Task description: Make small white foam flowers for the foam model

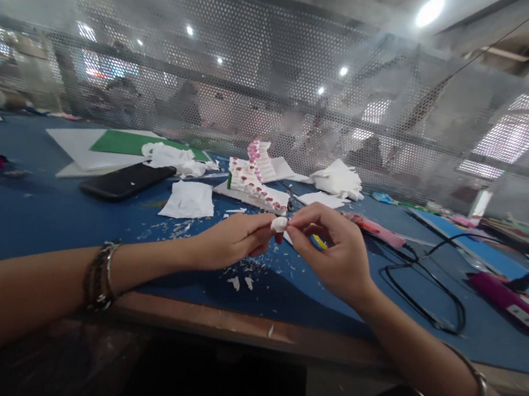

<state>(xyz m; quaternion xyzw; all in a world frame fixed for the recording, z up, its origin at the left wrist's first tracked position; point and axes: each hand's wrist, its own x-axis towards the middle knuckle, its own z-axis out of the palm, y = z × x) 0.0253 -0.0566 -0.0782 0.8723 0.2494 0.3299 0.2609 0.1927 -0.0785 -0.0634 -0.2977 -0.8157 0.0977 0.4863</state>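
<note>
Above the blue table top (48,215), my left hand (232,239) and my right hand (335,253) meet, both pinching a small white piece with a red tip (279,226). Each hand's fingers are closed on it. Something yellow (320,242) shows under my right hand's fingers. Just behind the hands stands a white stepped paper model with pink dots (254,180). White scraps (238,280) lie on the table below the hands.
A black phone (128,180) lies at the left, with white and green sheets (120,143) behind it and crumpled white paper (189,200) near it. A black cable (428,291) and a pink tool (514,302) lie at the right. A perforated metal screen (279,83) backs the table.
</note>
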